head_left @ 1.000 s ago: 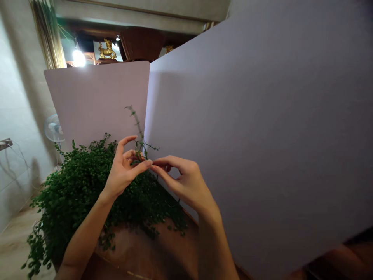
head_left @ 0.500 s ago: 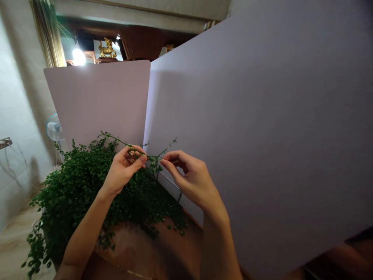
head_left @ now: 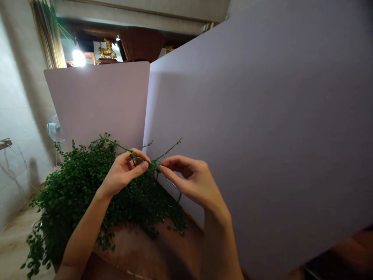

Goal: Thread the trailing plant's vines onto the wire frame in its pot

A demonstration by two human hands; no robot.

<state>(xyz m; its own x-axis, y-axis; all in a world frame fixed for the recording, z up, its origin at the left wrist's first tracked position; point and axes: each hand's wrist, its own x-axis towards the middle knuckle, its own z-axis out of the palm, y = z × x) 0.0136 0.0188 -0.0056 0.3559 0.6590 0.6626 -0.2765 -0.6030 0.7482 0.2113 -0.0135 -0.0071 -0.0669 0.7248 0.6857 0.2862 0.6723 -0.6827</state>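
A green stem [head_left: 118, 145] with small bead-like leaves is pinched between the thumb and fingers of my left hand [head_left: 120, 175]. It runs back up to the left, and thin side shoots [head_left: 171, 147] stick out toward the upper right. Facing it from the right, my right hand [head_left: 194, 181] has thumb and forefinger closed on the leafy part of the same stem. The fingertips of both hands are a short gap apart. Below and behind them spreads a bushy trailing plant [head_left: 70, 194], whose pot is hidden by foliage.
A brown wooden table [head_left: 166, 249] carries the plant. Pale panels stand behind [head_left: 101, 101] and along the right [head_left: 247, 136]. A thin metal wire frame [head_left: 170, 182] sits close to the right panel. Farther back are a fan [head_left: 54, 127], a lit bulb [head_left: 78, 57] and a golden figurine [head_left: 107, 48].
My right hand has shifted slightly down and left, closer to the left fingertips. The side shoots have swung a little to the right. My left hand stays nearly in place on the stem.
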